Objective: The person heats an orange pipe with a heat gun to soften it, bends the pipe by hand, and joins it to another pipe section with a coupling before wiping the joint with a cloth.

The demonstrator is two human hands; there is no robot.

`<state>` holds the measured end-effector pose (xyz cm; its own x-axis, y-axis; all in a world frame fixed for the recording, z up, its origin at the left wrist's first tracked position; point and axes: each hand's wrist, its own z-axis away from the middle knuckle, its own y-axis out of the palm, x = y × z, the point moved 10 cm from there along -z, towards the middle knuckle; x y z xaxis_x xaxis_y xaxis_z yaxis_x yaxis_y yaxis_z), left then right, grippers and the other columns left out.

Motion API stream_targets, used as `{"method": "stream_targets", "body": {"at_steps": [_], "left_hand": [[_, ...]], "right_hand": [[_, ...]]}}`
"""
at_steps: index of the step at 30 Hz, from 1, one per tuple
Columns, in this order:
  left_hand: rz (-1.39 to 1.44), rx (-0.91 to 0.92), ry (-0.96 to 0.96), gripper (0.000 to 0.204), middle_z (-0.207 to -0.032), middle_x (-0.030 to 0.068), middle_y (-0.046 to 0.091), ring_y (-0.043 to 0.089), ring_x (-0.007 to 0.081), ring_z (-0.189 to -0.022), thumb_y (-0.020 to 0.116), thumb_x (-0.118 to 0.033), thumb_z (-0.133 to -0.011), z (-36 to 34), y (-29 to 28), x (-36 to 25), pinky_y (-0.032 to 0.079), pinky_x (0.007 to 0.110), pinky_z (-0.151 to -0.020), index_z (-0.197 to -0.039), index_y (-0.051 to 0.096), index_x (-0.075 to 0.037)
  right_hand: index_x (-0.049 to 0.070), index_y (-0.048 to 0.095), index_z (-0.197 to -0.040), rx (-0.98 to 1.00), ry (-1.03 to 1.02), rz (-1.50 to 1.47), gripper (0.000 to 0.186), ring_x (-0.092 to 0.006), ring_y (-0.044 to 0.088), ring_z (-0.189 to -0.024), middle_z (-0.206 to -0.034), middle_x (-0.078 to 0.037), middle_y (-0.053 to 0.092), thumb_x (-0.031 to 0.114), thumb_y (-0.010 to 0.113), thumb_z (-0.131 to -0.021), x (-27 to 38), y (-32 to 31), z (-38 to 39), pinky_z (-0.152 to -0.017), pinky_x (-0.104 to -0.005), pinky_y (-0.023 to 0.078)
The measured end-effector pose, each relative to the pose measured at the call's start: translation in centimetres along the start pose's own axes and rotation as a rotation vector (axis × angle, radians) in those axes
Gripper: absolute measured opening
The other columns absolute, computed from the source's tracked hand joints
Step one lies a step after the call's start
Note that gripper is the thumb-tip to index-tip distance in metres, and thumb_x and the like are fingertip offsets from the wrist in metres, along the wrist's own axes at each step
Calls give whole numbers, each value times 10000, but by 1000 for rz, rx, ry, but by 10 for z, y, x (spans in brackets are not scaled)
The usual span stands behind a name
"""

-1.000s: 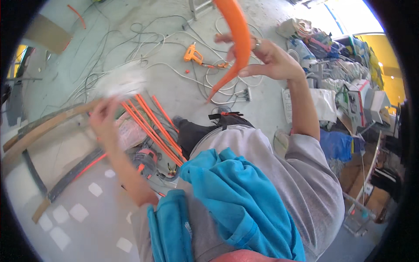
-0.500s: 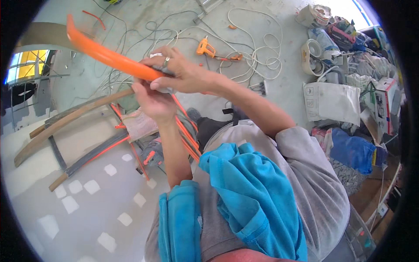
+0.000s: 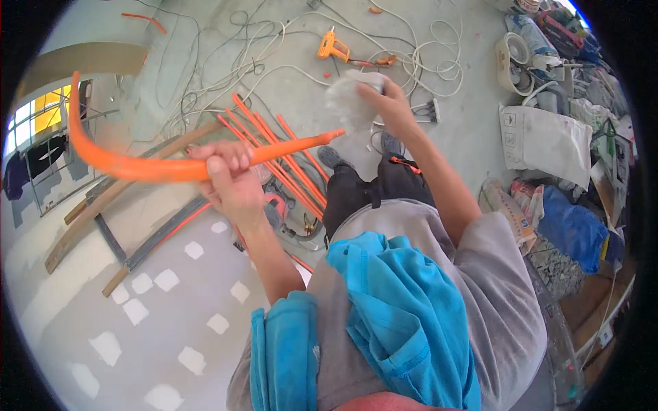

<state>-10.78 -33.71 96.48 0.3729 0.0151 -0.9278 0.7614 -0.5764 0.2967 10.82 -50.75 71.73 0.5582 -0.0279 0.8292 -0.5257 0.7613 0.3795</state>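
My left hand [image 3: 229, 179] grips a curved orange plastic pipe [image 3: 130, 164] near its middle. The pipe arcs up to the left, and its other end points right toward my right hand. My right hand [image 3: 386, 99] is raised above my knee and holds a blurred white rag [image 3: 348, 103], a little apart from the pipe's right tip. Below both hands, several straight orange pipes [image 3: 274, 147] lie on the concrete floor beside my dark trouser leg [image 3: 356, 195].
White and grey cables [image 3: 418, 55] are strewn over the floor, with an orange glue gun [image 3: 331, 48] among them. Wooden battens [image 3: 103, 198] lie at the left. Bags, a white sack [image 3: 548, 140] and clutter line the right side. A blue cloth [image 3: 404, 315] hangs over my shoulder.
The two hands have parted. My left hand now carries the orange pipe down and left, while my right hand has moved up and right with the white rag.
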Motion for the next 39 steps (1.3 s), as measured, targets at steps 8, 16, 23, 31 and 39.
{"method": "stream_targets", "body": {"at_steps": [8, 16, 23, 31, 39], "left_hand": [[-189, -143, 153, 336, -582, -60, 330, 309, 72, -492, 532, -450, -1064, 6, 8, -6, 284, 263, -450, -888, 498, -165], [-130, 46, 182, 411, -546, -41, 357, 330, 93, -440, 448, -501, -1086, 6, 23, 1, 303, 259, -398, -916, 406, -129], [-79, 220, 248, 432, -501, -31, 412, 352, 94, -367, 564, -464, -1035, 1, 46, 2, 329, 252, -359, -832, 435, -105], [6, 259, 268, 382, -493, -16, 475, 387, 101, -345, 616, -399, -979, -13, 53, 9, 369, 240, -363, -818, 476, -82], [1, 203, 285, 445, -452, -72, 413, 312, 31, -347, 631, -470, -995, -19, 56, 11, 279, 188, -342, -750, 462, -139]], "right_hand": [[54, 504, -1448, -107, 435, -505, 490, -255, 555, -1306, -1407, -83, 594, 273, 644, -1033, -180, -65, 38, -1083, -494, 444], [105, 485, -1423, 105, 328, -481, 415, -171, 515, -1303, -1341, -26, 596, 221, 619, -1047, -178, -39, -2, -1122, -404, 387], [126, 541, -1222, 421, 271, -304, 250, -97, 519, -1153, -1211, 38, 592, 216, 665, -1025, -170, -11, -37, -1008, -301, 382], [123, 572, -1231, 463, 313, -287, 274, -96, 514, -1134, -1155, 48, 586, 260, 680, -1019, -173, -4, -44, -998, -301, 378], [59, 575, -1353, 718, 292, -93, 413, -189, 496, -1324, -1413, -73, 562, 189, 709, -985, -145, 32, -32, -1102, -355, 396]]}}
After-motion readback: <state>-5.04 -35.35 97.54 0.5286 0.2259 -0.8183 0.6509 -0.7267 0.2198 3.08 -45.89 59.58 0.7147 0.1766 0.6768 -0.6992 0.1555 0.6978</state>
